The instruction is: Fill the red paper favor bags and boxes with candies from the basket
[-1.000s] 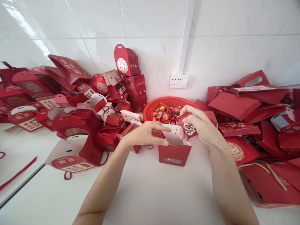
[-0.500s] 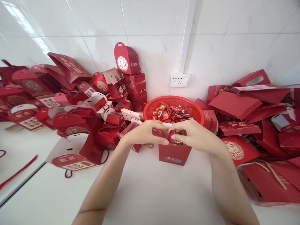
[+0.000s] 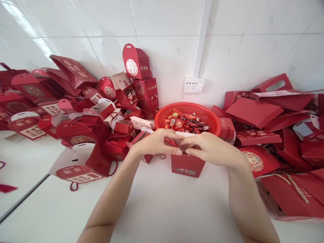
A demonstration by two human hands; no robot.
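A red paper gift box [image 3: 188, 165] stands upright on the table with its top open and a small window in its front. My left hand [image 3: 162, 143] grips it at the left, thumb at the front rim and fingers on the far side. Over the opening is my right hand [image 3: 211, 148], its fingers apart and partly inside, with nothing visible between them. Most of the box's inside is hidden by my hands. Right behind it, red-wrapped candies [image 3: 186, 123] lie in a red plastic basket [image 3: 214, 118].
Many red gift boxes [image 3: 81, 131] crowd the left side, some with open lids. Several boxes are stacked [image 3: 146, 87] against the tiled wall. More red boxes [image 3: 255, 111] pile up at the right. A wall socket [image 3: 194, 85] sits above the basket.
The red-wrapped packet that was in my right hand over the box has gone down out of sight, and those fingers have spread. A magenta strip at the far left has moved left.
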